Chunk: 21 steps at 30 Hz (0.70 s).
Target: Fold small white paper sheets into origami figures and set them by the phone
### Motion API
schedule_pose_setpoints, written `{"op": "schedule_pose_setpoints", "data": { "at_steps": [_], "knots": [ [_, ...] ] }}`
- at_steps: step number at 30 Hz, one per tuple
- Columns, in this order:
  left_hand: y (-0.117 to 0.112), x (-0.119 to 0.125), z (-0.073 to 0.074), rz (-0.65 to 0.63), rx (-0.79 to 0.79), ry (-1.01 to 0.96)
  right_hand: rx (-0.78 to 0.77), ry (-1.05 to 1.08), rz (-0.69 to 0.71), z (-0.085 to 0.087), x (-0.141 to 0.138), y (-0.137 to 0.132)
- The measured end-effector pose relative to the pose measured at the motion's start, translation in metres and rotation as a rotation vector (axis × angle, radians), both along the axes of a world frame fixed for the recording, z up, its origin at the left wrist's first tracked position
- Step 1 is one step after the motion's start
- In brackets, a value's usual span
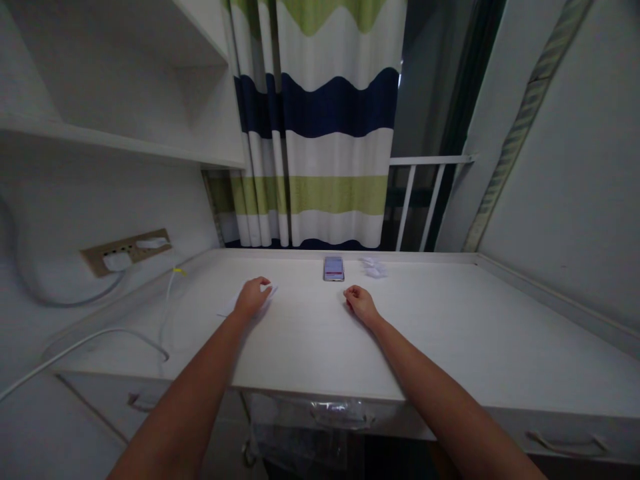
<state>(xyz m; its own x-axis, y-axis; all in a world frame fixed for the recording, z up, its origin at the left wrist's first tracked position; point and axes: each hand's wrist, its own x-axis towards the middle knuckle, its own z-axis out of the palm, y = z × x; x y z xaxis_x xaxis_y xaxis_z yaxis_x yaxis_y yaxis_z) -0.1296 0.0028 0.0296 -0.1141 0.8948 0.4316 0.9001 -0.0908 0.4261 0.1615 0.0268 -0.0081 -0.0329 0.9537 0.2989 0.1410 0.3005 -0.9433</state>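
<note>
My left hand (pixel 251 297) rests low over the left part of the white desk, thumb and index finger curved round the edge of a piece of white paper (pixel 272 294). Part of the paper is hidden under the palm and shows again by the wrist. My right hand (pixel 361 303) is on the desk right of the middle. Its fingers are closed in a pinch, and anything between them is too small to make out. A phone (pixel 333 269) with a lit screen lies beyond both hands. Several crumpled white paper pieces (pixel 374 268) sit to its right.
The white desk (pixel 450 333) ends at a raised back edge beneath a striped curtain (pixel 340 160). On the left wall a socket strip (pixel 127 251) holds plugs, and a white cable (pixel 110 331) crosses the desk's left end. A shelf (pixel 125 143) overhangs the left side.
</note>
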Motion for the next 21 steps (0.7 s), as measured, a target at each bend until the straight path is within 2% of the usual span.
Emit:
{"op": "schedule_pose_setpoints", "data": {
  "at_steps": [2, 5, 9, 21],
  "knots": [
    [-0.006, -0.022, -0.005, 0.066, -0.087, 0.143, 0.003, -0.008, 0.008, 0.0, 0.001, 0.001],
    [-0.012, -0.035, -0.016, 0.077, -0.304, 0.306, 0.012, -0.023, 0.017, 0.0, 0.002, 0.001],
    [-0.015, -0.033, -0.023, 0.079, -0.37, 0.413, 0.013, -0.034, 0.022, 0.0, 0.002, -0.001],
    [-0.019, -0.028, -0.018, 0.097, -0.401, 0.422, 0.022, -0.059, 0.03, 0.0, 0.001, -0.001]
  ]
}}
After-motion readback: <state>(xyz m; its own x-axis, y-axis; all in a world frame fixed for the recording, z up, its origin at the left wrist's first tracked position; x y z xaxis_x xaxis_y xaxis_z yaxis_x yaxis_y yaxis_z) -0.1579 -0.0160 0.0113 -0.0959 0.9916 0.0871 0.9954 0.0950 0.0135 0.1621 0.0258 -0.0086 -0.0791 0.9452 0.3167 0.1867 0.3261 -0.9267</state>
